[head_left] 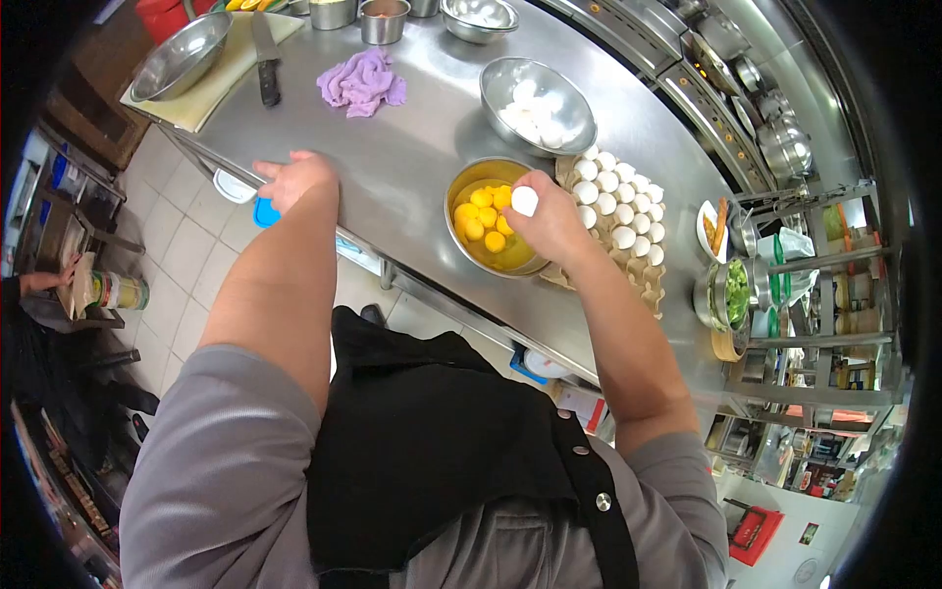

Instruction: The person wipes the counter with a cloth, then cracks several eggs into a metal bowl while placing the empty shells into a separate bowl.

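Observation:
My right hand [551, 218] grips a white egg [525, 201] over the right side of a metal bowl [457, 177]. Several raw yolks [481, 214] lie in clear egg white inside that bowl. Just right of it is a cardboard egg tray [648, 285] with several white eggs [623, 237] in its cups. Behind, a larger steel bowl [559, 83] contains white eggshells [530, 116]. My left hand [299, 181] rests at the front edge of the steel table [412, 137], fingers apart and holding nothing.
A purple cloth [361, 82] lies on the table. A knife [266, 59] and a steel bowl [183, 57] rest on a cutting board [211, 93] at far left. Small metal containers [383, 22] stand at the back. At right is a pot of chopped greens [736, 293]. Another person's hand [67, 272] shows at left.

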Action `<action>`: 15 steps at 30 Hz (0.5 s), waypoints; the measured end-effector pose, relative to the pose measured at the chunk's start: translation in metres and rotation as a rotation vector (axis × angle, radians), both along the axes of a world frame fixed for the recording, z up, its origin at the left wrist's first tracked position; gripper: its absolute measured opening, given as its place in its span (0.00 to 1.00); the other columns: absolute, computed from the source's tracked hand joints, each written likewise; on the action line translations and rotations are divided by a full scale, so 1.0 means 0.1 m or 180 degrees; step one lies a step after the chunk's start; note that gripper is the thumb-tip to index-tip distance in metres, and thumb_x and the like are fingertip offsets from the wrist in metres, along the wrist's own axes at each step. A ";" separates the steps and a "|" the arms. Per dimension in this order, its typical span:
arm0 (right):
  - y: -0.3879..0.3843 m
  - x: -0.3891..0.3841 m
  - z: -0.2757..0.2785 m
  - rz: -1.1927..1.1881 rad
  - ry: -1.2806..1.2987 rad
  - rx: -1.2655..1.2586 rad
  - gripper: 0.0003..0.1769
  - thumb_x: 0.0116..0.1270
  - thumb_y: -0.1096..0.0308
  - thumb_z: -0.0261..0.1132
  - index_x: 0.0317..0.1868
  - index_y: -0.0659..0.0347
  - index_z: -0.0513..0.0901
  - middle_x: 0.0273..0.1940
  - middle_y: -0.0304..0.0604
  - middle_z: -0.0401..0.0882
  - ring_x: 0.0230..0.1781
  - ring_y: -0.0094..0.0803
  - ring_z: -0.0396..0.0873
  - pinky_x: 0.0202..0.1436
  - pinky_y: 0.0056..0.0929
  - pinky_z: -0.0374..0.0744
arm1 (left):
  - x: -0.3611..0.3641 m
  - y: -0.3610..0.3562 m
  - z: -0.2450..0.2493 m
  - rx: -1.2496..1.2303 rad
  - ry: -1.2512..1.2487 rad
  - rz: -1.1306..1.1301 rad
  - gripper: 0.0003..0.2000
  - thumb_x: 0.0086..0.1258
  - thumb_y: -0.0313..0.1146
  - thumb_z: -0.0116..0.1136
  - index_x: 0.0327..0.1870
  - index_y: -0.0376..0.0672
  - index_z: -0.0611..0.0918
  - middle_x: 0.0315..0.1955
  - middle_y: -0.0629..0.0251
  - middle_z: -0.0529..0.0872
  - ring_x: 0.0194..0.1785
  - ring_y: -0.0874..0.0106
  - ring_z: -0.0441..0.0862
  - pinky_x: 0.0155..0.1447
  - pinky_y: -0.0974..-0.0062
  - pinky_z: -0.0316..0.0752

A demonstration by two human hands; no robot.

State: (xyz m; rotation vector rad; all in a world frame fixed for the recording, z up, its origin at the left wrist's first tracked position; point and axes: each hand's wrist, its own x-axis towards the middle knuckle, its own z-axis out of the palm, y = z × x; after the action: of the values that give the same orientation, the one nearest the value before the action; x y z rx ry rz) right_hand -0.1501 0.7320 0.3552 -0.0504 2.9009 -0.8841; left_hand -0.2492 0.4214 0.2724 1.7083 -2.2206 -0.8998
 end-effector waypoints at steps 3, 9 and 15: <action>0.00 -0.01 -0.01 0.0035 0.0023 0.0013 0.23 0.68 0.60 0.74 0.57 0.62 0.79 0.48 0.61 0.88 0.53 0.57 0.86 0.58 0.47 0.83 | 0.02 0.00 0.03 0.0045 -0.0034 -0.0021 0.38 0.77 0.51 0.55 0.85 0.53 0.58 0.64 0.47 0.77 0.60 0.50 0.85 0.56 0.47 0.83; -0.02 0.00 0.06 0.0048 -0.0023 0.0059 0.27 0.70 0.50 0.72 0.60 0.61 0.79 0.49 0.61 0.88 0.52 0.56 0.87 0.57 0.46 0.84 | -0.03 -0.01 -0.07 -0.0093 0.0014 0.0031 0.38 0.76 0.51 0.55 0.85 0.54 0.59 0.63 0.48 0.77 0.59 0.51 0.85 0.56 0.47 0.83; 0.00 0.03 0.17 -0.0060 -0.0082 0.0024 0.27 0.70 0.49 0.72 0.59 0.58 0.80 0.47 0.57 0.88 0.51 0.52 0.88 0.56 0.44 0.83 | -0.04 -0.02 -0.06 -0.0019 -0.0037 0.0047 0.38 0.76 0.51 0.56 0.85 0.54 0.58 0.64 0.47 0.77 0.59 0.51 0.85 0.56 0.47 0.83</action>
State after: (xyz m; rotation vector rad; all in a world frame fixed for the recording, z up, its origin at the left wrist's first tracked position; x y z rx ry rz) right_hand -0.1471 0.7321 0.3725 -0.0111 2.8853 -0.8703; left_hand -0.2531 0.4194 0.2666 1.7294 -2.2129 -0.8811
